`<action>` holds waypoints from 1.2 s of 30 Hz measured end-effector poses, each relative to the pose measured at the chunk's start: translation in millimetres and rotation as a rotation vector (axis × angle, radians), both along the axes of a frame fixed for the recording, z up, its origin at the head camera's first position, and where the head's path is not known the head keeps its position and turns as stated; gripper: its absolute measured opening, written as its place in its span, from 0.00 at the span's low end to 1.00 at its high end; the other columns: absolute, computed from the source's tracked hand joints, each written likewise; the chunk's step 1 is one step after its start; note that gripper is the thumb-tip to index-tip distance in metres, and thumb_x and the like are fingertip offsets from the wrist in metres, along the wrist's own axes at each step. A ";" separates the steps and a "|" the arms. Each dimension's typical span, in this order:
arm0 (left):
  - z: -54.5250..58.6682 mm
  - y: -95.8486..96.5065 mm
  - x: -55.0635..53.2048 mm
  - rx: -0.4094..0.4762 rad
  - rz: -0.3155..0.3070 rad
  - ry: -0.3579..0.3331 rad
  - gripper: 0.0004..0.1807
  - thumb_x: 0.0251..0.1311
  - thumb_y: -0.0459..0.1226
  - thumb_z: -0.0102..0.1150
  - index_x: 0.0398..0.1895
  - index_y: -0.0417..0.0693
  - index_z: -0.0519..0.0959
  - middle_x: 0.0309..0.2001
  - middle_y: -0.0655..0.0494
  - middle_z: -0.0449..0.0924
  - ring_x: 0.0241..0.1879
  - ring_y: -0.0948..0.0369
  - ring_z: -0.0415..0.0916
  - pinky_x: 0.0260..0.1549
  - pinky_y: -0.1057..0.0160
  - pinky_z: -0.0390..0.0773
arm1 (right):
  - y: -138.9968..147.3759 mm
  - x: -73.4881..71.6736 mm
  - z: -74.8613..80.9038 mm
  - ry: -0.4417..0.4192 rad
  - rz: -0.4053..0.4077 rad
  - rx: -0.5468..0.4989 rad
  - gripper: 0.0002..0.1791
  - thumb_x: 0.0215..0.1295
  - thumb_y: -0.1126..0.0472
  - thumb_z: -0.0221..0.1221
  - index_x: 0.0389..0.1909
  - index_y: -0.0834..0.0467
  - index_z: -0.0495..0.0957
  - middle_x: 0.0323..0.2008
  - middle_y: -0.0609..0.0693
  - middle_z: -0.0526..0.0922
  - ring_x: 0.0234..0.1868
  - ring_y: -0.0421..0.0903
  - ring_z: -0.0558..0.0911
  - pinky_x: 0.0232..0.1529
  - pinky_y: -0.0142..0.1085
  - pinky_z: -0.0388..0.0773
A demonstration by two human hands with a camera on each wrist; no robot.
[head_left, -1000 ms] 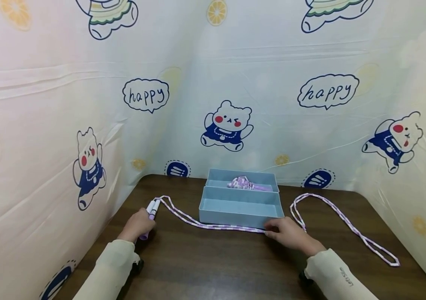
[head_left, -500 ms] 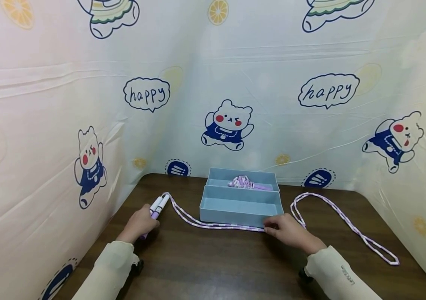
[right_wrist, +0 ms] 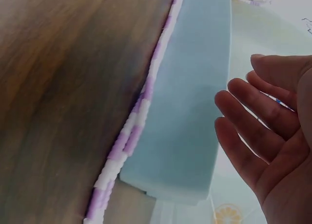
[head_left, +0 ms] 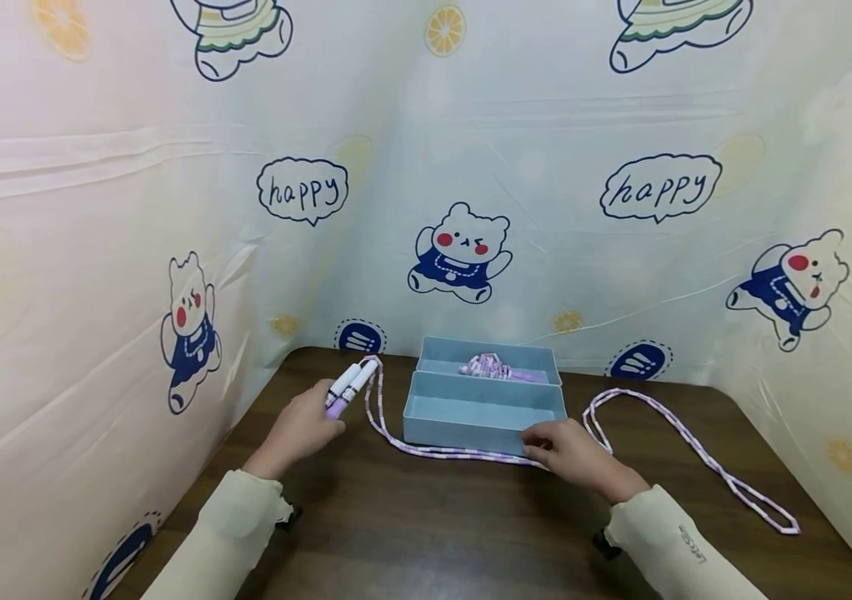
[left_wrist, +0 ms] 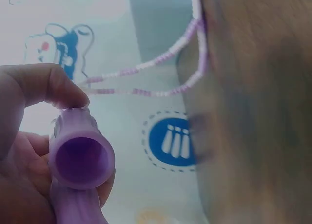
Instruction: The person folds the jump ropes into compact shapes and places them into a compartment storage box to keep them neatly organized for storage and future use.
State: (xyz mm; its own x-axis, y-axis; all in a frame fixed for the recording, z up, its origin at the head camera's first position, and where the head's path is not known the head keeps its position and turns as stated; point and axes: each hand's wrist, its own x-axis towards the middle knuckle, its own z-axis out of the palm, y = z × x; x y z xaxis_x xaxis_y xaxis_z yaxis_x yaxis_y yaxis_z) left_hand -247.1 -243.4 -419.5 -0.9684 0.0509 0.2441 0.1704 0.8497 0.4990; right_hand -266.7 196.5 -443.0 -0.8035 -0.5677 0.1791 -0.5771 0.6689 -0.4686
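Handles (head_left: 351,385) are clamped as a pair in the left hand's (head_left: 302,429) curled fingers, presumably so that both are kept together above the table (head_left: 411,533); their white ends are pointed up and forward. From them the doubled rope (head_left: 437,454) is laid along the front of the box (head_left: 433,432), and its far loop is spread at the right. The right hand (head_left: 564,452) is held at the box's front right corner, fingers slightly bent and partly apart, with nothing gripped; whether the box is touched cannot be told. Both forearms are stretched forward.
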 end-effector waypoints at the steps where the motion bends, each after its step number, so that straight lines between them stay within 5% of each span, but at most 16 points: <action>1: 3.3 2.9 1.1 -0.006 -0.008 0.004 0.32 0.44 0.33 0.67 0.57 0.39 0.70 0.34 0.51 0.76 0.31 0.54 0.72 0.30 0.51 0.73 | -1.1 0.2 1.3 0.002 0.000 -0.005 0.11 0.64 0.60 0.63 0.46 0.57 0.84 0.37 0.41 0.83 0.35 0.37 0.80 0.40 0.40 0.80; 13: 24.8 35.0 15.3 -0.051 -0.073 0.034 0.34 0.44 0.34 0.70 0.59 0.43 0.71 0.38 0.54 0.76 0.32 0.57 0.72 0.32 0.54 0.74 | -16.6 4.3 13.4 0.070 -0.013 -0.128 0.12 0.65 0.58 0.63 0.49 0.54 0.83 0.44 0.45 0.84 0.43 0.43 0.83 0.44 0.45 0.80; 24: 36.8 75.4 37.5 -0.047 -0.223 0.016 0.29 0.47 0.32 0.70 0.56 0.52 0.74 0.38 0.62 0.75 0.33 0.61 0.72 0.33 0.58 0.76 | -49.1 7.5 37.9 0.060 -0.031 -0.241 0.30 0.64 0.38 0.57 0.66 0.44 0.71 0.64 0.46 0.72 0.56 0.50 0.78 0.53 0.53 0.74; 31: 42.6 97.3 49.5 -0.134 -0.348 0.014 0.33 0.48 0.35 0.69 0.62 0.48 0.71 0.50 0.58 0.76 0.37 0.61 0.72 0.36 0.58 0.75 | -70.6 9.7 43.9 0.148 0.059 -0.296 0.22 0.73 0.49 0.51 0.65 0.48 0.72 0.64 0.49 0.73 0.61 0.50 0.75 0.55 0.53 0.72; 36: 46.0 109.5 51.5 -0.114 -0.419 0.013 0.33 0.48 0.35 0.69 0.61 0.51 0.71 0.48 0.61 0.77 0.36 0.63 0.72 0.35 0.61 0.75 | -80.4 12.3 40.9 0.102 0.126 -0.323 0.21 0.77 0.51 0.43 0.66 0.48 0.71 0.64 0.48 0.73 0.64 0.50 0.71 0.59 0.56 0.67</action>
State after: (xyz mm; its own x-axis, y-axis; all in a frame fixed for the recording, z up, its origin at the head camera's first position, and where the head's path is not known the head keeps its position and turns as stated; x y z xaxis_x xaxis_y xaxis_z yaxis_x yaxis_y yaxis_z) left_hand -195.6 -133.8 -373.5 -0.8552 0.4663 0.2261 0.5180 0.7553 0.4014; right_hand -254.5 116.1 -402.0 -0.6996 -0.5622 0.4409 -0.7002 0.4167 -0.5797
